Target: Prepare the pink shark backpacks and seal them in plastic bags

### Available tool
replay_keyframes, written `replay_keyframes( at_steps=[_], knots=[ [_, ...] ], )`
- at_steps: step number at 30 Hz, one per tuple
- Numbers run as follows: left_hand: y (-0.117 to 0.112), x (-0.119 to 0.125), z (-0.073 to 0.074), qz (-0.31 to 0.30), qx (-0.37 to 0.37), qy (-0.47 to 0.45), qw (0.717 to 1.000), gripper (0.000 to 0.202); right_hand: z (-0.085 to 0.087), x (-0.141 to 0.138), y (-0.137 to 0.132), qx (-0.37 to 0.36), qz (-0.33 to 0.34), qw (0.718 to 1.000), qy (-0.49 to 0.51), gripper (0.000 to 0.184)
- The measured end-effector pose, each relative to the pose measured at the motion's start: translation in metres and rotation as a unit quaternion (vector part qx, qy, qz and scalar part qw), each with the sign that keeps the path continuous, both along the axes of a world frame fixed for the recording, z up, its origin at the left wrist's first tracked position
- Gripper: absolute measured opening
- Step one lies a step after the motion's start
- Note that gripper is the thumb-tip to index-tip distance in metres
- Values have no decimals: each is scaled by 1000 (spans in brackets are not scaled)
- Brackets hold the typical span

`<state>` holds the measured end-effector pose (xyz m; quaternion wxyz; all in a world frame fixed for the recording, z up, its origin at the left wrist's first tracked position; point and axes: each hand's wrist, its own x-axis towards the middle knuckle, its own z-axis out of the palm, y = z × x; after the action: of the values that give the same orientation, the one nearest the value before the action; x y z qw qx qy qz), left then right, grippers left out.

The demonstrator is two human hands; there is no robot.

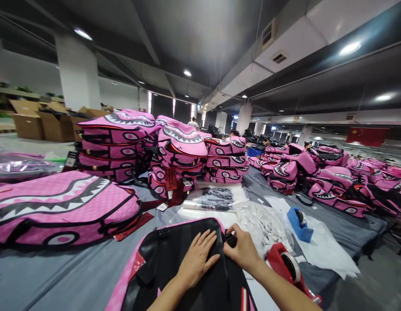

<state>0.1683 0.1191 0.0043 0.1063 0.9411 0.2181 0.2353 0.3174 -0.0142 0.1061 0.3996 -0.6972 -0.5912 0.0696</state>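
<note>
A pink backpack (pixel 174 276) lies with its black back panel facing up on the table in front of me. My left hand (pixel 197 261) rests flat on that panel, fingers stretched out. At the panel's upper right edge, my right hand (pixel 241 249) pinches a dark strap end (pixel 231 239) between thumb and fingers; part of it is hidden by the hand. Left of this, another pink backpack (pixel 67 207) with a toothed shark-mouth print lies front side up, a dark red tag (pixel 134 226) beside it.
Stacked pink backpacks (pixel 112 142) stand behind, with more piles (pixel 336 181) to the right. A bag of small white pieces (pixel 268 224), printed plastic bags (pixel 216 196), a blue tape dispenser (pixel 300 224) and a red tape dispenser (pixel 289 268) lie on the grey-covered table (pixel 80 270).
</note>
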Motion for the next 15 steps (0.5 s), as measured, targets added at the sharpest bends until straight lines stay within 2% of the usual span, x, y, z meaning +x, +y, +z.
replay_keyframes(
  at_steps=[2, 4, 7, 10, 12, 15],
  knots=[
    [-5, 4, 3, 10, -4, -8, 1000, 58, 14, 2, 2, -32, 21, 998, -40, 17],
    [-12, 8, 9, 26, -9, -25, 999, 62, 26, 0, 2, -31, 23, 998, -58, 14],
    [-17, 13, 19, 57, -19, -63, 996, 66, 42, -19, -6, 80, 49, 993, -70, 11],
    [-14, 13, 20, 79, -42, -90, 992, 67, 58, -44, -25, 179, 103, 974, -90, 11],
    [-11, 11, 16, 87, -60, -102, 989, 66, 67, -53, -37, 178, 121, 973, -82, 12],
    [-16, 10, 19, 97, -74, -136, 983, 74, 76, -49, -47, 145, 90, 985, -20, 12]
  ],
)
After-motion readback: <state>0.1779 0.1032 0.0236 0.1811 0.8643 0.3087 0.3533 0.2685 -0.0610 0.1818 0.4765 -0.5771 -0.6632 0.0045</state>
